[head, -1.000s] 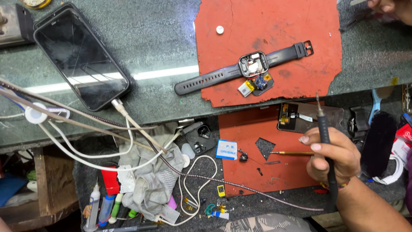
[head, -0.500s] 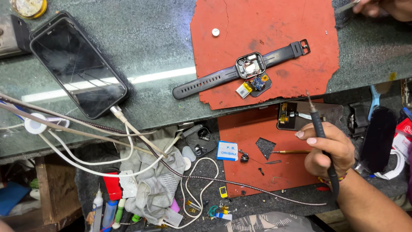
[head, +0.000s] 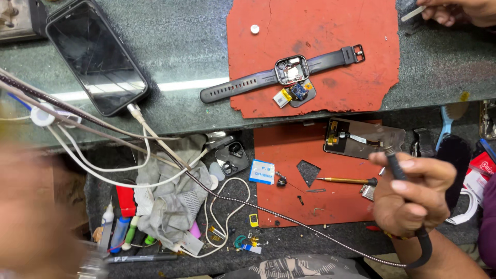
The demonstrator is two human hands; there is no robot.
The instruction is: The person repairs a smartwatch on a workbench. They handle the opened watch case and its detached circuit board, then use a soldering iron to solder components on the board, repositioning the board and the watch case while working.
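Since the earlier frame, the right hand (head: 413, 199) has been shifted lower and rightward, its fingers clamped round a black iron (head: 398, 168) whose tip is pointed up and left. On the red mat (head: 248, 57) on the counter (head: 181, 46), the opened watch (head: 291, 71) is found up and left of that tip, strap run left-right. Of the left hand (head: 36, 212), only a blur is seen; its grip cannot be told.
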